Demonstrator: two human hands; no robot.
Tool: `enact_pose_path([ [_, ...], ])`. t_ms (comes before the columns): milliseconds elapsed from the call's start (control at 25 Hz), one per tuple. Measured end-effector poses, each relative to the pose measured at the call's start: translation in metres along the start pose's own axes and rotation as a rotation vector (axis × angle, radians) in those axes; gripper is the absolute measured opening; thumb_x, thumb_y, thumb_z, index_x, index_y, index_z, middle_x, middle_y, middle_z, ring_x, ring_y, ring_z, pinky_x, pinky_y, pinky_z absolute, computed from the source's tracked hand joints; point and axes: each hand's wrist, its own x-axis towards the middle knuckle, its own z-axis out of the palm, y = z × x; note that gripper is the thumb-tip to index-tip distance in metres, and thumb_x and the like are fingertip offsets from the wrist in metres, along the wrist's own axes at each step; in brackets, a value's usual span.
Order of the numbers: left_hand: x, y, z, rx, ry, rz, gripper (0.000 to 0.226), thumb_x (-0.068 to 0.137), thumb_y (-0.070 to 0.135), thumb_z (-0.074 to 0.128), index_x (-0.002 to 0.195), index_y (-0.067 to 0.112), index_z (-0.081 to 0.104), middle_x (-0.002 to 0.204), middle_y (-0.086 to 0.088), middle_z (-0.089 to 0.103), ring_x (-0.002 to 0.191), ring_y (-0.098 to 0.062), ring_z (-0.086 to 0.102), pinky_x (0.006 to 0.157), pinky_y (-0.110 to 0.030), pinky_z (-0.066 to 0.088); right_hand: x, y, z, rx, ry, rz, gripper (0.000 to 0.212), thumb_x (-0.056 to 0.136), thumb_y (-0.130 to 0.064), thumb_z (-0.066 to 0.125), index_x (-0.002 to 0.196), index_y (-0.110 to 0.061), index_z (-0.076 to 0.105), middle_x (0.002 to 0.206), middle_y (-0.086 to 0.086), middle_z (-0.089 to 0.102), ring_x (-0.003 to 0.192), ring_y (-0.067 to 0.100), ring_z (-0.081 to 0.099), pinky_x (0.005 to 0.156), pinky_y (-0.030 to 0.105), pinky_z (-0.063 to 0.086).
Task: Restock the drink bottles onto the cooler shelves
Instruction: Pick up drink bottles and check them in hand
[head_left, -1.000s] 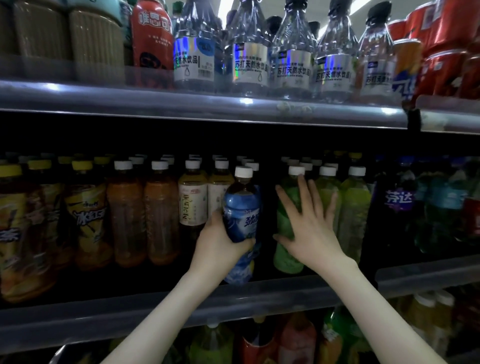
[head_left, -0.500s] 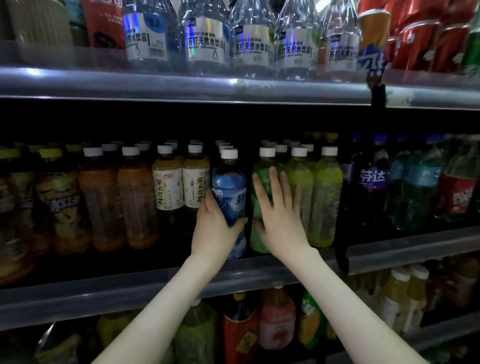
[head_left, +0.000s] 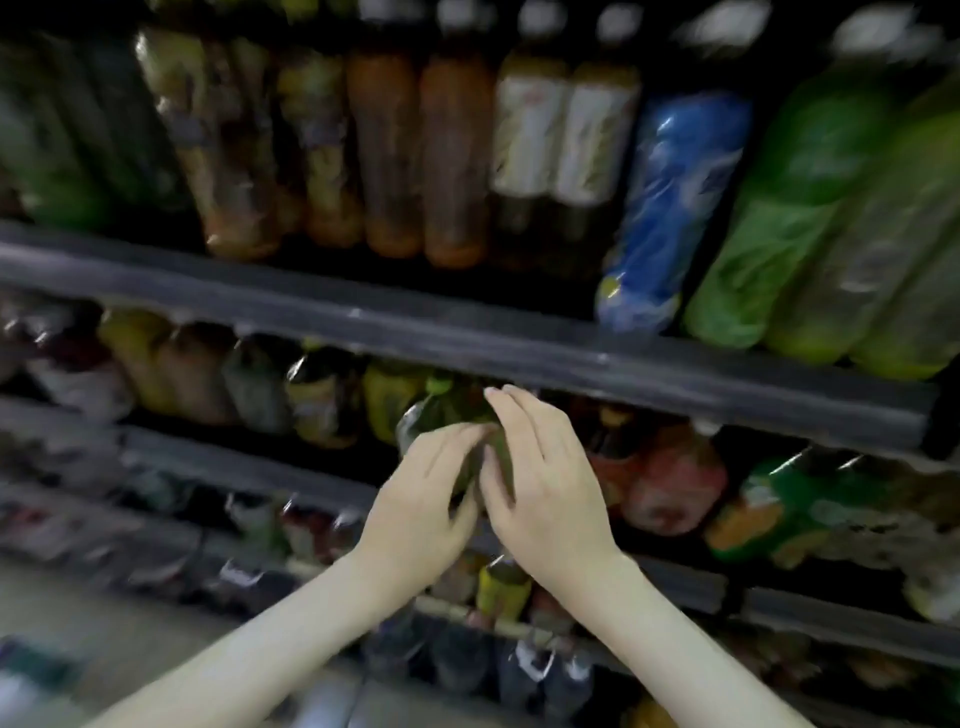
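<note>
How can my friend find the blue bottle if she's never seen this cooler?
Find the top shelf in view, the long grey rail running across. Follow its row of bottles rightward, past the orange-brown ones and the two white-labelled bottles. The next one is the blue bottle, the only shiny blue one there, with green bottles on its other side.

left hand (head_left: 421, 499) fingers straight | right hand (head_left: 550, 483) fingers straight, alongside

Motion blur smeared all labels (head_left: 524, 140). The green bottle (head_left: 441, 415) sat mostly hidden behind the left grip (head_left: 421, 499) and right grip (head_left: 545, 483); whether either held it was unclear. The top edge cropped the upper-row caps (head_left: 540, 15).
</note>
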Motion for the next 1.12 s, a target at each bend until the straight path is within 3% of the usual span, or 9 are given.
enact_pose_path([
  [160, -0.137, -0.076, -0.021, 0.062, -0.269, -0.487, 0.056, 0.084, 0.039, 0.036, 0.134, 0.014, 0.047, 0.127, 0.002, 0.054, 0.115, -0.013, 0.051, 0.093, -0.019, 0.038, -0.073, -0.055, 0.096, 0.129, -0.41, 0.08, 0.045, 0.09, -0.02, 0.047, 0.132, -0.003, 0.05, 0.125, 0.012, 0.059, 0.113, 0.027, 0.058, 0.092, 0.037, 0.051],
  [360, -0.286, -0.163, -0.063, 0.155, -0.497, -0.91, 0.042, 0.093, 0.025, 0.046, 0.133, 0.014, 0.044, 0.116, -0.005, 0.051, 0.109, -0.026, 0.052, 0.08, -0.032, 0.041, -0.157, -0.109, 0.207, 0.109, -1.012, 0.215, 0.052, 0.1, -0.024, 0.041, 0.148, -0.011, 0.027, 0.146, 0.006, 0.039, 0.134, 0.023, 0.038, 0.108, 0.03, 0.032],
  [480, -0.391, -0.225, -0.084, 0.144, -0.585, -1.017, 0.048, 0.089, 0.032, 0.038, 0.132, 0.012, 0.047, 0.123, -0.006, 0.05, 0.111, -0.028, 0.051, 0.084, -0.036, 0.046, -0.224, -0.156, 0.293, 0.073, -1.268, 0.333, 0.053, 0.102, -0.027, 0.035, 0.151, -0.017, 0.017, 0.151, 0.003, 0.031, 0.135, 0.019, 0.035, 0.102, 0.026, 0.034],
  [600, -0.484, -0.276, -0.093, 0.172, -0.673, -1.059, 0.04, 0.091, 0.021, 0.046, 0.13, 0.012, 0.05, 0.13, 0.0, 0.047, 0.11, -0.025, 0.054, 0.08, -0.034, 0.048, -0.305, -0.198, 0.374, 0.042, -1.444, 0.418, 0.05, 0.102, -0.023, 0.035, 0.149, -0.018, 0.018, 0.148, 0.002, 0.034, 0.131, 0.018, 0.038, 0.098, 0.025, 0.035],
  [680, -0.546, -0.315, -0.084, 0.169, -0.685, -1.036, 0.041, 0.084, 0.024, 0.044, 0.124, 0.017, 0.053, 0.121, 0.003, 0.054, 0.092, -0.02, 0.063, 0.063, -0.027, 0.052, -0.365, -0.218, 0.436, 0.031, -1.492, 0.45, 0.051, 0.101, -0.023, 0.037, 0.148, -0.02, 0.019, 0.147, 0.001, 0.036, 0.131, 0.016, 0.039, 0.098, 0.023, 0.036],
  [760, -0.601, -0.353, -0.063, 0.156, -0.72, -1.03, 0.044, 0.075, 0.023, 0.057, 0.119, 0.018, 0.053, 0.111, 0.0, 0.06, 0.076, -0.019, 0.066, 0.051, -0.025, 0.052, -0.424, -0.228, 0.494, 0.036, -1.547, 0.464, 0.053, 0.101, -0.023, 0.038, 0.15, -0.021, 0.017, 0.146, 0.002, 0.036, 0.13, 0.017, 0.039, 0.099, 0.025, 0.037],
  [880, -0.674, -0.396, -0.012, 0.133, -0.736, -1.149, 0.061, 0.07, 0.014, 0.077, 0.127, 0.012, 0.055, 0.12, -0.006, 0.059, 0.093, -0.025, 0.065, 0.068, -0.03, 0.054, -0.516, -0.225, 0.576, 0.042, -1.631, 0.461, 0.061, 0.099, -0.021, 0.044, 0.152, -0.022, 0.012, 0.15, 0.005, 0.027, 0.131, 0.024, 0.036, 0.101, 0.031, 0.039],
  [1000, -0.736, -0.419, 0.036, 0.091, -0.678, -1.3, 0.057, 0.089, 0.016, 0.058, 0.143, 0.012, 0.038, 0.142, -0.008, 0.041, 0.124, -0.028, 0.047, 0.097, -0.033, 0.042, -0.595, -0.208, 0.645, -0.005, -1.66, 0.386, 0.066, 0.096, -0.025, 0.051, 0.151, -0.023, 0.015, 0.149, 0.01, 0.023, 0.124, 0.027, 0.042, 0.098, 0.035, 0.043],
  [1120, -0.783, -0.431, 0.066, 0.054, -0.689, -1.343, 0.057, 0.095, 0.019, 0.051, 0.147, 0.016, 0.028, 0.15, -0.005, 0.028, 0.134, -0.023, 0.034, 0.106, -0.027, 0.03, -0.626, -0.199, 0.685, -0.005, -1.642, 0.408, 0.041, 0.1, -0.026, 0.042, 0.139, -0.014, 0.036, 0.128, 0.013, 0.041, 0.101, 0.025, 0.048, 0.078, 0.033, 0.041],
])
